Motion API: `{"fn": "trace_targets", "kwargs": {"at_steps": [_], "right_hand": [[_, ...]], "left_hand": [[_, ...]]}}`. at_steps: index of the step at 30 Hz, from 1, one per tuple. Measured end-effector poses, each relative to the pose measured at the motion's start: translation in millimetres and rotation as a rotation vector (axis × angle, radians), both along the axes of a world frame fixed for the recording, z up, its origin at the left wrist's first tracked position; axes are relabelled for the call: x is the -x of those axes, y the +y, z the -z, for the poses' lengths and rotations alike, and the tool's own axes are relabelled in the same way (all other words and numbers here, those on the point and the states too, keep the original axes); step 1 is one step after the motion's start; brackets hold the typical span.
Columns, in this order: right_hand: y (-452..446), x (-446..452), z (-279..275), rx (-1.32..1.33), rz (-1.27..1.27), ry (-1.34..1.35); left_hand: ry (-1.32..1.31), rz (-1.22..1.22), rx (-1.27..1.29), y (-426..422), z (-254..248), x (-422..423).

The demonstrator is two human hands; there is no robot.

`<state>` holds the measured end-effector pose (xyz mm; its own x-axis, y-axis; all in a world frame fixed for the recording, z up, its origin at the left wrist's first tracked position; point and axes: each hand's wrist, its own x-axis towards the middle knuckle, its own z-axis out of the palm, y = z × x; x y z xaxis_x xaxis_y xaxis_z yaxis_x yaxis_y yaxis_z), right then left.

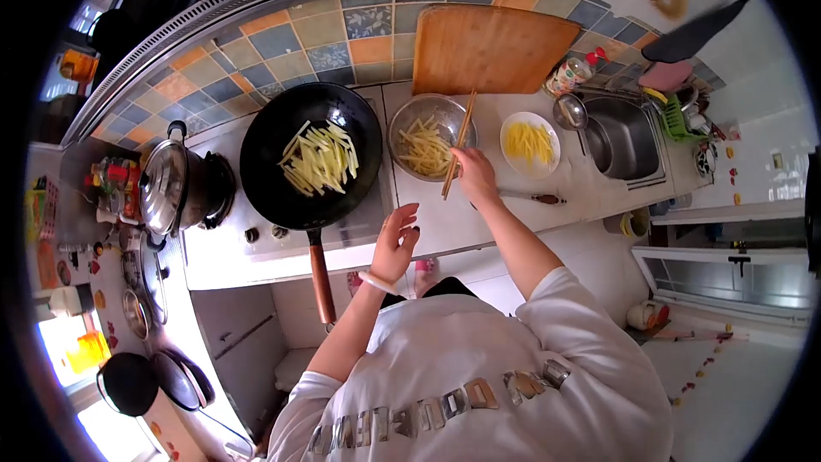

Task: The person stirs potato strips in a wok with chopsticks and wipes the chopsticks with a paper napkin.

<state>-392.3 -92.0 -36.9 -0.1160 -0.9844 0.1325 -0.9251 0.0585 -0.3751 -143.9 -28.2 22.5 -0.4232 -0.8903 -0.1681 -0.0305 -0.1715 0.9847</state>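
Note:
My right hand (pixel 475 176) is closed around a pair of wooden chopsticks (pixel 463 141) at the right rim of a metal bowl (pixel 398 139). Pale cut strips (pixel 425 146) lie in that bowl. My left hand (pixel 398 240), with fingers apart and nothing in it, hovers near the counter's front edge, between the wok and the bowl. On the stove sits the black wok (pixel 261 145) with more pale strips (pixel 321 158) in it; its wooden handle (pixel 319 281) points toward me. Right of the bowl is a white plate (pixel 511 164) of yellow strips (pixel 529 143).
A lidded pot (pixel 171 186) stands left of the wok. Against the tiles leans a cutting board (pixel 492 49). A knife (pixel 547 198) lies by the plate. Farther right are a bottle (pixel 571 74), a ladle (pixel 570 111), the sink (pixel 629 147) and a green rack (pixel 676 120).

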Motion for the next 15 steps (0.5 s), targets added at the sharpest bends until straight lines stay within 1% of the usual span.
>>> {"fn": "trace_targets", "kwargs": {"at_steps": [4,7,10,11,12,13,14,15], "right_hand": [[-6.0,3.8,-1.0,0.031,-0.075,-0.013],[-14.0,10.0,14.5,0.126,-0.139,-0.051],[-16.7,14.3,15.4,-0.025,-0.126,-0.071],[-17.1,14.7,15.9,-0.005,-0.137,-0.076],[-17.9,16.3,17.4,0.015,-0.147,-0.080],[-18.2,18.1,18.7,0.034,-0.156,-0.082],[-17.0,18.7,19.2,0.037,-0.149,-0.076],[-15.3,18.5,18.0,0.035,-0.144,-0.069]], "left_hand": [[0.012,-0.028,-0.021,-8.6,11.9,33.5],[-0.002,-0.070,-0.006,-6.3,15.9,45.0],[-0.008,-0.100,-0.028,-7.5,9.7,47.3],[-0.001,-0.121,-0.037,-7.4,5.1,46.9],[0.007,-0.139,-0.046,-8.9,-6.5,47.4],[0.087,-0.212,0.061,-12.8,-24.0,46.7],[0.168,-0.283,0.162,-17.7,-52.0,43.3],[0.133,-0.276,0.300,-25.7,-105.4,32.7]]}}
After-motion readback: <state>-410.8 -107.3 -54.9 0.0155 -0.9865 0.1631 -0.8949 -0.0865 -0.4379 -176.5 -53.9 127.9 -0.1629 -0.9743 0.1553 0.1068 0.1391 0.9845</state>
